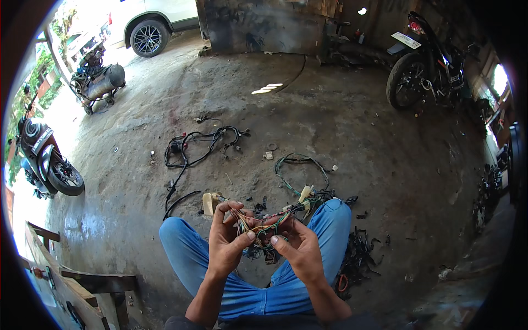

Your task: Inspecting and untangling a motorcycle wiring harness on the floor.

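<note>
Head view: two hands, both the wearer's own, and one wire bundle point(263, 224) of mixed colours held between them, above the lap and between the bent knees.

Left hand point(226, 250): forearm rising from the lower edge, palm turned inward, index finger arched over the wires, thumb pressing from the near side. Its fingers point(221, 212) are clamped on the bundle. Right hand point(300, 250): forearm angled up and inward, thumb pointing toward the left hand, fingers clamped on the same bundle. The thumbs are near each other but apart.

One cream block point(210, 203) is just beyond the left hand. One pale yellow connector point(305, 193) is near the right knee, beside one loop of green wiring point(281, 165).

Floor point(192, 253), ahead: one black harness point(190, 157), one small white connector point(268, 155) and, just beside it, one grey ring point(271, 147). To the right of the right knee lies one heap of black scraps point(360, 253); its pieces cannot be counted.

Surroundings: two motorbikes, one at left point(49, 159), one at far right point(423, 71); one tank compressor point(107, 81); one white car point(129, 12), partly in view.
</note>
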The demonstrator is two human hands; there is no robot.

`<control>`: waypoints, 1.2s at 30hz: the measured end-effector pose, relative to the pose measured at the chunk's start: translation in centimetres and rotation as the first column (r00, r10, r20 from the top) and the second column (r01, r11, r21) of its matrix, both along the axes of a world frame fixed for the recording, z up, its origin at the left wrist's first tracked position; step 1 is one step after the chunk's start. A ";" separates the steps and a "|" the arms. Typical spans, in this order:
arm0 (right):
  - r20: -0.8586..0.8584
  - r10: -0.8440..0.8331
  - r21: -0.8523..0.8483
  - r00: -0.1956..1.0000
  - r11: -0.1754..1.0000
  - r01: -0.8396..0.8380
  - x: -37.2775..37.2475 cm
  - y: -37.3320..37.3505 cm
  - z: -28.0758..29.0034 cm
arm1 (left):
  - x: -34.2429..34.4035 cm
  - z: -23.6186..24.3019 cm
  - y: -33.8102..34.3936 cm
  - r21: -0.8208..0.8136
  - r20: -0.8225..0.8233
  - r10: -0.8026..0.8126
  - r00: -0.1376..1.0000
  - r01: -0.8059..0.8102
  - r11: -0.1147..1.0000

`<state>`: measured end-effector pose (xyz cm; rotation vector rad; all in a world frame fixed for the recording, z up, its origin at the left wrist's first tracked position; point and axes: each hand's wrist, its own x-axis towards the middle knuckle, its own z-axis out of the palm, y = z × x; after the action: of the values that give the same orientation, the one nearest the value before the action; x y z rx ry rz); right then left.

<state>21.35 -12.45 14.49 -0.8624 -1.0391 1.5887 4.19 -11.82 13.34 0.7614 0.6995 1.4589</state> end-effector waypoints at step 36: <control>0.537 -0.267 0.543 0.800 0.836 -0.085 1.8 1.5 0.4 | -1.4 -0.6 -0.1 0.090 0.002 -0.023 1.000 0.023 0.996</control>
<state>23.15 -10.95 14.86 -1.0070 -1.7625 0.8329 2.76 -11.97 12.74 0.8338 0.6243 1.4785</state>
